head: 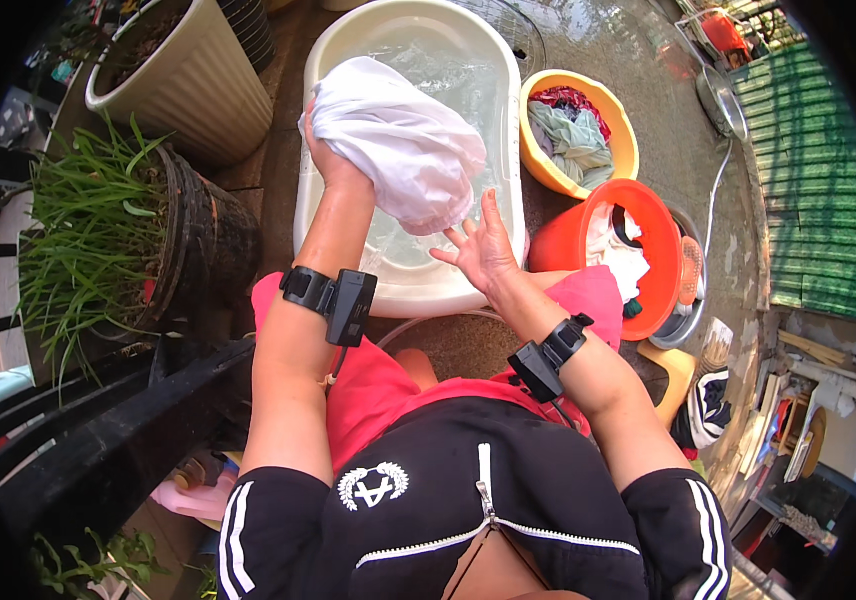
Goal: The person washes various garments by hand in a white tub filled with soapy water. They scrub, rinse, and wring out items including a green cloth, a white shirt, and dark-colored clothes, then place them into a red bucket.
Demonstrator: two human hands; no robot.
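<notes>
A white cloth garment (398,139) with a gathered, elastic-looking edge hangs bunched over a white plastic tub (506,247) of water. My left hand (332,161) grips it at its upper left side, with most of the fingers hidden behind the fabric. Just below the gathered edge, my right hand (479,251) is spread with its palm turned up. Its fingertips are close to the cloth; whether one touches it I cannot tell. The water (435,71) is rippled and slightly cloudy.
Right of the tub stand a yellow basin (629,139) of clothes and a red bucket (559,236) holding white and dark laundry. A metal basin (668,337) sits behind the bucket. Potted grass (90,225), a large ribbed planter (202,90) and a black railing (120,427) flank the left.
</notes>
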